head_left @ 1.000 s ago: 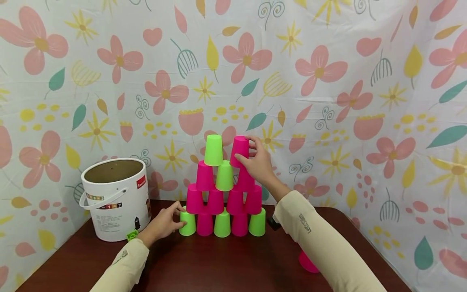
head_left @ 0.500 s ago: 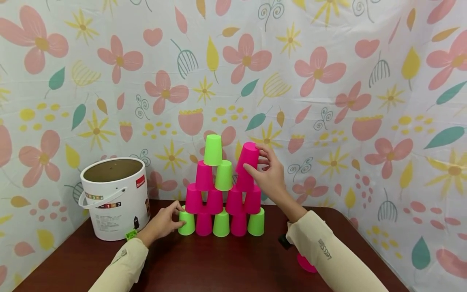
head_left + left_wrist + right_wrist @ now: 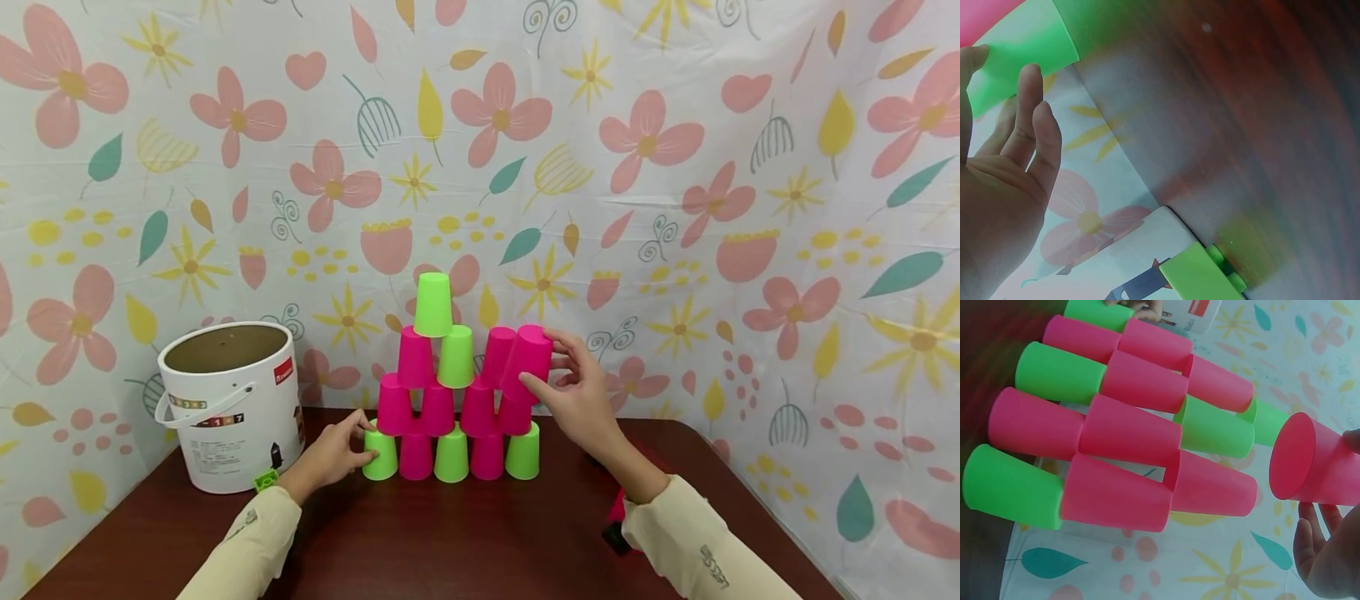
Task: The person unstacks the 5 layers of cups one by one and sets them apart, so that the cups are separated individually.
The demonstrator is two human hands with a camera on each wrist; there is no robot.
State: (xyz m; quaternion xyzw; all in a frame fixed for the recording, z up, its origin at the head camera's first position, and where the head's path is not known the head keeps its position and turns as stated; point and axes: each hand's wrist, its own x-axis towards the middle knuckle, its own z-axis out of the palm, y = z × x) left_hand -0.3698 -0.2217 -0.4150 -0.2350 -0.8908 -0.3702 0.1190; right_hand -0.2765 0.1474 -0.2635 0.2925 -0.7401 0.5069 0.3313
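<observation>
Near the right side of the stack (image 3: 438, 408), the right grip (image 3: 581, 398) pinches a pink cup (image 3: 527, 358), tilted and seemingly apart from it, so slow, level moving should be safest, while the left grip (image 3: 332, 452), pinching the bottom-left green cup (image 3: 382, 457), should press only lightly.

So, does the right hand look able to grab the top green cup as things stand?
Probably not: the right hand holds a pink cup, though nothing visible covers the top green cup.
</observation>
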